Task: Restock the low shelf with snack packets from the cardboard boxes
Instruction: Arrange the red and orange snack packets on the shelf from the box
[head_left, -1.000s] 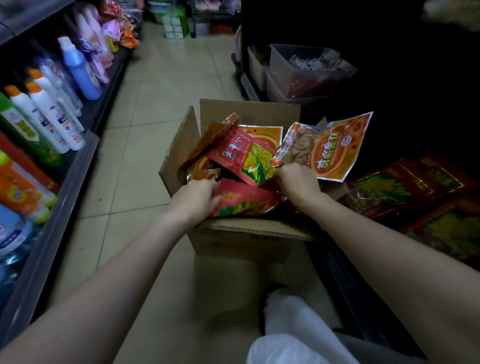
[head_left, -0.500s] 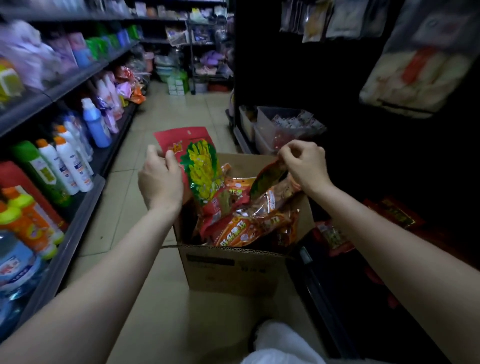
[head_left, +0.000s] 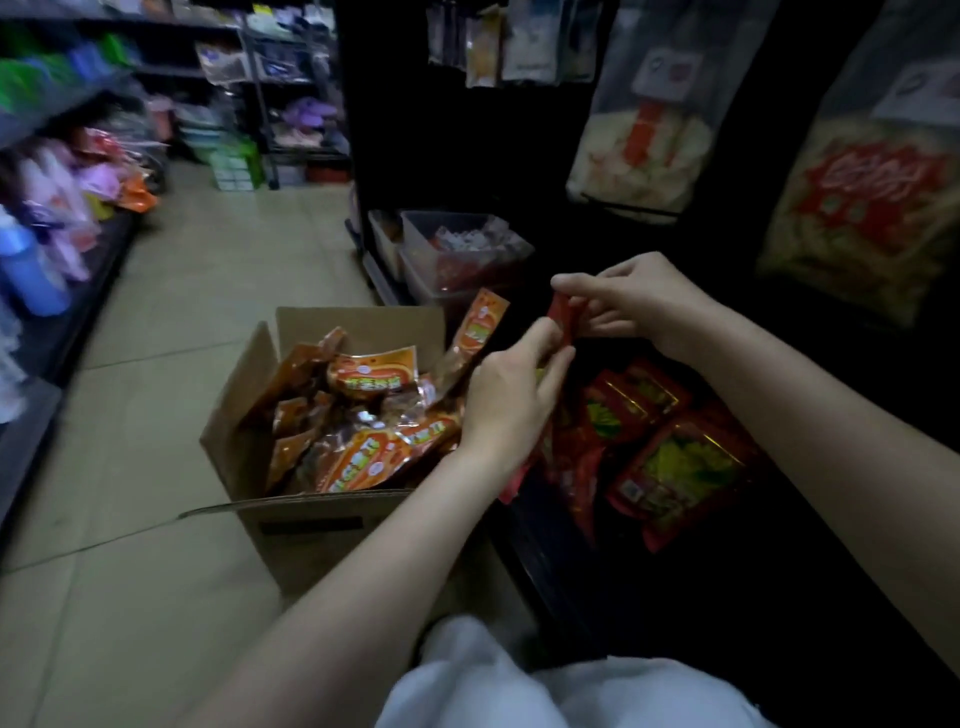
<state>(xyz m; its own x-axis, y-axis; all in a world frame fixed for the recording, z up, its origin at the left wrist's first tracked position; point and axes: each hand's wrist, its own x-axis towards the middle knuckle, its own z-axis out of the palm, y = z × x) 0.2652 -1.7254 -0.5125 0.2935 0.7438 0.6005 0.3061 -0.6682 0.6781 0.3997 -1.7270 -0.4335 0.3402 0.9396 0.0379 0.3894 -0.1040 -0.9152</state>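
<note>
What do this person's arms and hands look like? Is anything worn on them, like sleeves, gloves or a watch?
Both forearms are bare as far as the picture shows: no sleeves reach into view. The left hand and the right hand wear no gloves, and no watch, bracelet or ring shows on the wrists or fingers in this dim view. The only clothing visible is a white garment at the bottom edge.

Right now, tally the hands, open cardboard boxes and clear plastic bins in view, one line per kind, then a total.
Hands: 2, left hand and right hand, both gripping one red packet.
Cardboard box: 1.
Clear plastic bins: 2.
Total: 5.
</note>
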